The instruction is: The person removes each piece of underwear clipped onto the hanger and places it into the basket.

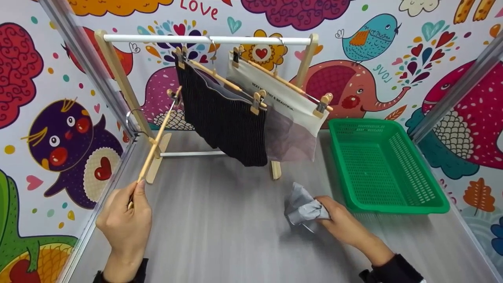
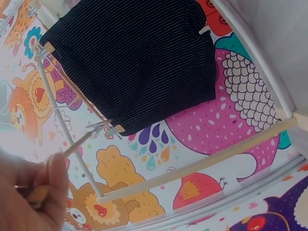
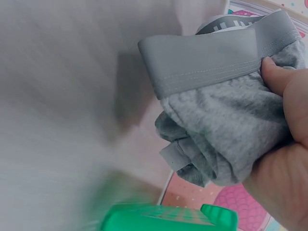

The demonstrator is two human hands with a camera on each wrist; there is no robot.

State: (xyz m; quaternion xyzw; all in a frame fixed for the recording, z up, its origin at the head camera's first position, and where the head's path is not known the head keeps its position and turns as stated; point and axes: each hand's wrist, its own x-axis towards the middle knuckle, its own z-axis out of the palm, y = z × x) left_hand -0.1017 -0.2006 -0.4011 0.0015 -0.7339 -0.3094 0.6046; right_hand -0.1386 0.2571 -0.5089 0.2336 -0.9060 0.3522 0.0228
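Observation:
My left hand [image 1: 127, 220] grips one end of a wooden clip hanger [image 1: 157, 138], held slanting up and away at the left of the rack. The hanger's metal hook points left, and a clip sits at its far end. In my right hand [image 1: 341, 222] is a bunched pair of grey underpants [image 1: 304, 206], held above the floor left of the basket. The right wrist view shows the underpants' wide smooth waistband [image 3: 207, 62], with my thumb against its lower edge. Two other garments hang from clip hangers: a black striped one [image 1: 226, 120] and a white-banded mauve one [image 1: 292, 135].
A wooden rack [image 1: 308, 65] with a white top rail [image 1: 157, 38] stands at the back. To the right sits a green plastic basket [image 1: 393, 208] with perforated sides. Printed cartoon walls [image 1: 393, 74] enclose the grey surface [image 1: 220, 236].

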